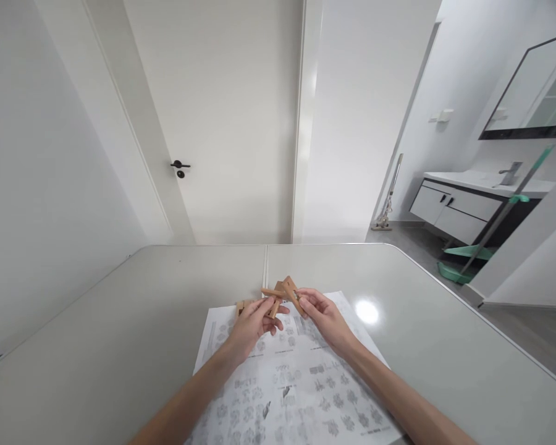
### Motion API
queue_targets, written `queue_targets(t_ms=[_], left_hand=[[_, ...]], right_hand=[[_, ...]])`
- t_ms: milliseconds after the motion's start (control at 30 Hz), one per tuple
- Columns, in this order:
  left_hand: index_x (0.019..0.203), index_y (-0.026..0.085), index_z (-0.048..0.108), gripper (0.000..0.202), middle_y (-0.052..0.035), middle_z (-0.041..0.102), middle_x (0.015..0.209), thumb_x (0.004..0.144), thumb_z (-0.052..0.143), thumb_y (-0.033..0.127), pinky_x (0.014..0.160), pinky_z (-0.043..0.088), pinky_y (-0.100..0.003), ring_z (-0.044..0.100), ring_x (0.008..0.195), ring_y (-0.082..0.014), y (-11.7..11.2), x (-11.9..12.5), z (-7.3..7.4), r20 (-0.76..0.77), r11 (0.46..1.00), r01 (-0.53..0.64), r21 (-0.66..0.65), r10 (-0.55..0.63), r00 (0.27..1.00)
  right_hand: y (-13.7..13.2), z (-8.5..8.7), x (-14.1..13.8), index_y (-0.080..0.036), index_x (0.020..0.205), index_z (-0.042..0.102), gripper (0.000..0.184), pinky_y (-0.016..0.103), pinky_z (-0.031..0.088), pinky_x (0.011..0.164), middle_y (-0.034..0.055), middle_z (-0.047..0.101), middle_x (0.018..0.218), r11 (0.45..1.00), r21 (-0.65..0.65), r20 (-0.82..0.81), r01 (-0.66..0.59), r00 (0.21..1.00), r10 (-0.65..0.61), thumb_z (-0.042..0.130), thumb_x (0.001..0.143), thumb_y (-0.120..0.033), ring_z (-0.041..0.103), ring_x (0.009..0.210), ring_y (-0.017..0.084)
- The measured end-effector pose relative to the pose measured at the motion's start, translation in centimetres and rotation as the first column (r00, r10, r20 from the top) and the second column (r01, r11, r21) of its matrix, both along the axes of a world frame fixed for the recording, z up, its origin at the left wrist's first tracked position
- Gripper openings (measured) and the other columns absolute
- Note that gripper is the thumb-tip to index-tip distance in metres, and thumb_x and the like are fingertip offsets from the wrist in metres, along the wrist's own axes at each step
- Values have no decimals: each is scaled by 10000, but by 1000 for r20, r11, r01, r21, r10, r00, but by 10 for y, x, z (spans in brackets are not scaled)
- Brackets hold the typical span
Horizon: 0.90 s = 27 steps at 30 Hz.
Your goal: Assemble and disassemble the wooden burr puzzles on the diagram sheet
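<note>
My left hand (254,321) is closed around several interlocked notched wooden sticks (275,308), its fingers curled beneath them. One thin stick (271,291) of this group juts out to the left above the fingers. Between thumb and fingers, my right hand (323,314) pinches a flat notched wooden stick (290,290), tilted and touching or overlapping the left hand's group. Behind the left hand lie more wooden pieces (241,305), partly hidden by it. Below both hands, a printed sheet (296,383) shows rows of small grey diagrams.
The sheet rests on a glossy light table (134,334) with a seam (265,266) across it. Past its far edge stands a white door (231,123) with a black handle (180,165). On the right are a washbasin cabinet (458,207), a green dustpan (456,272) and a mop (391,191).
</note>
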<state>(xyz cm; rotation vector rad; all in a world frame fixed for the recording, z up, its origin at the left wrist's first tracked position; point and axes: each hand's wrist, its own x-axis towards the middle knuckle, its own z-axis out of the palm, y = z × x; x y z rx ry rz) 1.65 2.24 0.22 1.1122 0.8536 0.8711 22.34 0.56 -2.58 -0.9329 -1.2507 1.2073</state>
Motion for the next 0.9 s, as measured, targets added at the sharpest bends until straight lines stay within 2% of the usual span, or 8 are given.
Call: queue_targets(t_ms=[200, 467, 667, 800, 900], left_hand=[[1001, 131, 696, 419, -93, 682, 916, 887, 676, 534, 553, 388, -252, 562, 579, -103, -1, 1, 4, 30, 1000, 4, -31, -3, 1000], [939, 151, 687, 383, -12, 587, 792, 917, 641, 530, 524, 319, -247, 475, 515, -64, 0, -2, 7, 31, 997, 65, -30, -64, 997], [887, 151, 643, 423, -21, 578, 786, 921, 613, 571, 525, 358, -253, 466, 503, -75, -3, 1, 5, -17, 985, 174, -3, -174, 985], [839, 163, 596, 432, -10, 542, 810, 940, 575, 582, 530, 388, -246, 435, 507, -65, -4, 1, 6, -54, 976, 215, 27, -214, 975], [892, 173, 602, 418, -6, 520, 840, 935, 580, 587, 524, 404, -239, 381, 516, -60, -6, 0, 9, -56, 964, 265, 10, -264, 963]], right_hand=[[-2, 2, 1, -246, 1127, 703, 375, 324, 462, 795, 23, 650, 889, 1000, 7, 39, 23, 999, -23, 651, 895, -536, 539, 787, 186], [-2, 1, 0, -240, 1079, 704, 347, 326, 465, 782, 26, 668, 878, 1000, -1, 41, 24, 999, -24, 662, 891, -529, 544, 774, 184], [0, -3, -2, -239, 1091, 701, 382, 324, 472, 751, 43, 700, 953, 1000, 1, 52, -22, 998, 22, 668, 872, -550, 565, 754, 180], [-1, 0, -3, -222, 1042, 706, 389, 310, 462, 719, 45, 695, 909, 1000, -4, 36, -2, 999, 2, 693, 848, -560, 559, 737, 175], [-2, 4, -3, -211, 1008, 711, 417, 309, 463, 692, 45, 691, 866, 999, 8, 54, 38, 998, -38, 708, 825, -585, 545, 704, 172]])
